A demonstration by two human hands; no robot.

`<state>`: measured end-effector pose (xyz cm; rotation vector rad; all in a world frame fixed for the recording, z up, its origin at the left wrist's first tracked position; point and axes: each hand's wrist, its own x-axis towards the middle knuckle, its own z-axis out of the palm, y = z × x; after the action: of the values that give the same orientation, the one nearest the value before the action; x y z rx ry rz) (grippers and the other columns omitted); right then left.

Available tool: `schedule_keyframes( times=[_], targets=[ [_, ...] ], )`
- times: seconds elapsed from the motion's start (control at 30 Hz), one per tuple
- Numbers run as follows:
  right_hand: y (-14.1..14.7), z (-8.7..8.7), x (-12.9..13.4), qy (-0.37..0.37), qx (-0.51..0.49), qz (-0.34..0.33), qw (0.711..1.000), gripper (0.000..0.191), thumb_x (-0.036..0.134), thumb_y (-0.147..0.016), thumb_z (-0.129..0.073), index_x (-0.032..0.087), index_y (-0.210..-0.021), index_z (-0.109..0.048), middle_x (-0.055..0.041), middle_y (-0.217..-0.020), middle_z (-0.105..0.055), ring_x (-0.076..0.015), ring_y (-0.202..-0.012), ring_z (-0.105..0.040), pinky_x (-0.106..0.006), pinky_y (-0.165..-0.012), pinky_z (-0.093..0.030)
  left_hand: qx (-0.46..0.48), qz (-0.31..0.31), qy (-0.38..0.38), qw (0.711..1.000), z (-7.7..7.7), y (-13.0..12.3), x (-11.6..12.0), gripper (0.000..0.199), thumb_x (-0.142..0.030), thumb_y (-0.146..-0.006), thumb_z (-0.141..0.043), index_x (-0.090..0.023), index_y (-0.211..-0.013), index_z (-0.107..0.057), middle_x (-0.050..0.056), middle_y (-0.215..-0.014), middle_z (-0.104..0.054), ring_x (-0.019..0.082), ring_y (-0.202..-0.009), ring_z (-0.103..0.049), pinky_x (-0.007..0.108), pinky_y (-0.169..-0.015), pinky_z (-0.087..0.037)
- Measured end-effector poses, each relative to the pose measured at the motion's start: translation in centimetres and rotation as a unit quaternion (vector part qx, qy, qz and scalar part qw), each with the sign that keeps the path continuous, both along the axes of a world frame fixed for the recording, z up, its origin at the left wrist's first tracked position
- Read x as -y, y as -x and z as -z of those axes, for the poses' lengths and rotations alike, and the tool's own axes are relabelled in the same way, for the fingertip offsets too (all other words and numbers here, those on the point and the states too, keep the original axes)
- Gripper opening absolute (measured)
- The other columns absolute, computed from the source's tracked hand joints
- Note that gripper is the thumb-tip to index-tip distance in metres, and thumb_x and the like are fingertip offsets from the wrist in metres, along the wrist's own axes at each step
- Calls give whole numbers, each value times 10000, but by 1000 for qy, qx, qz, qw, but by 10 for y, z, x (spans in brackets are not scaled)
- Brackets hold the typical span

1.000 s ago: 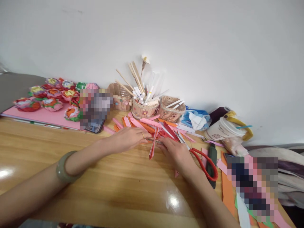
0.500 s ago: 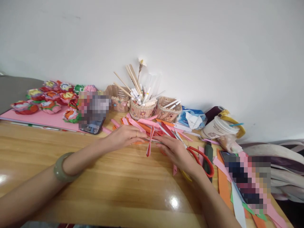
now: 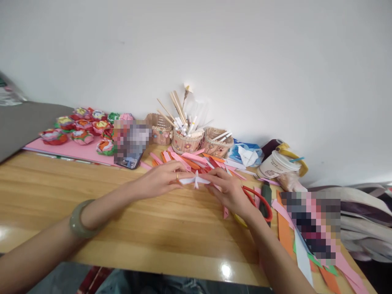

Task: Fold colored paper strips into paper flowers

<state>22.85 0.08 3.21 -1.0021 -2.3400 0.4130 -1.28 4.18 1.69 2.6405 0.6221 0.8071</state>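
Note:
Between my two hands, just above the wooden table (image 3: 159,228), is a folded paper piece (image 3: 196,180) with its white side showing and small points standing up and down at its middle. My left hand (image 3: 159,179) pinches its left end, and a ring and a bangle show on that arm. The right end is pinched in the fingers of my right hand (image 3: 229,192). Behind the hands lies a pile of folded paper strips (image 3: 194,163) in pink, orange, red and white. Scissors with red handles (image 3: 268,210) lie partly hidden beside my right wrist.
Paper flowers (image 3: 82,136) rest on a pink sheet (image 3: 72,151) at the left, near a propped phone (image 3: 134,157). Decorated baskets (image 3: 187,143) with sticks and pens stand by the wall. At the right are a cup (image 3: 278,165), a dark green tool (image 3: 266,194) and long paper strips (image 3: 284,228).
The folded paper has turned in my hands: its tall red and pink striped layers are replaced by a flatter white face. Both hands keep hold of it. The view has shifted slightly.

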Motion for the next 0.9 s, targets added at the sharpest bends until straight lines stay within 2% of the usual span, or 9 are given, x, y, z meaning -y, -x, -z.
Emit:
schedule_keyframes(
  times=[0.13,0.23,0.3,0.37,0.47,0.53,0.63,0.77,0.9],
  targets=[
    [2,-6,17,69,72,-49,994,417,147,-785,-615,248,-1188,-576,-96,-1170,-577,-199,-1071,-557,-378,-895,-470,-5,26,14,1000,4,13,14,289,-197,-810,-581,-227,-1093,-633,78,-1030,-619,160,-975,-577,308,-847,-489],
    [-2,-12,26,98,59,-42,993,403,215,-744,-685,240,-1140,-608,-97,-1205,-586,-221,-1126,-538,-415,-954,-434,15,-13,37,999,4,16,16,219,-202,-849,-522,-195,-1017,-662,67,-960,-671,145,-914,-614,296,-823,-498],
    [-6,-13,28,98,16,9,995,245,244,-820,-604,219,-1061,-643,-88,-1109,-645,-198,-1042,-591,-367,-888,-476,25,-60,59,996,2,14,15,220,-192,-867,-480,-174,-966,-676,58,-909,-703,136,-856,-642,276,-785,-511],
    [-7,-12,27,89,1,82,993,184,238,-882,-505,198,-963,-666,-68,-966,-692,-172,-891,-638,-303,-764,-502,32,-92,90,991,1,7,14,220,-190,-862,-477,-168,-934,-683,51,-913,-722,137,-845,-660,269,-776,-518],
    [-2,-6,22,89,79,172,978,202,220,-884,-481,192,-840,-676,-34,-799,-700,-154,-700,-631,-254,-613,-454,30,-112,148,982,2,-7,12,223,-186,-845,-483,-168,-932,-687,46,-962,-726,149,-874,-670,270,-781,-519],
    [5,-2,18,94,149,207,962,223,226,-876,-483,193,-780,-681,-33,-757,-696,-161,-673,-622,-253,-584,-415,22,-130,173,976,3,-17,10,230,-176,-835,-481,-176,-936,-687,42,-981,-725,157,-895,-669,280,-795,-513],
    [17,6,13,85,200,226,950,237,314,-861,-512,200,-755,-691,-58,-790,-698,-190,-743,-625,-255,-576,-375,-29,-147,201,968,6,-30,6,191,-171,-793,-521,-164,-878,-692,49,-912,-737,179,-832,-680,270,-704,-517],
    [26,14,8,116,162,233,952,211,359,-824,-556,212,-758,-693,-48,-775,-684,-176,-719,-609,-244,-554,-340,-96,-113,250,957,8,-41,7,141,-211,-753,-584,-174,-866,-659,27,-836,-737,173,-772,-677,238,-637,-484],
    [28,20,6,148,128,222,955,156,299,-793,-595,203,-697,-670,-12,-689,-660,-136,-610,-582,-224,-521,-332,-117,-163,260,944,6,-42,11,203,-301,-714,-628,-203,-891,-634,4,-829,-724,180,-763,-661,229,-601,-432]
  ],
)
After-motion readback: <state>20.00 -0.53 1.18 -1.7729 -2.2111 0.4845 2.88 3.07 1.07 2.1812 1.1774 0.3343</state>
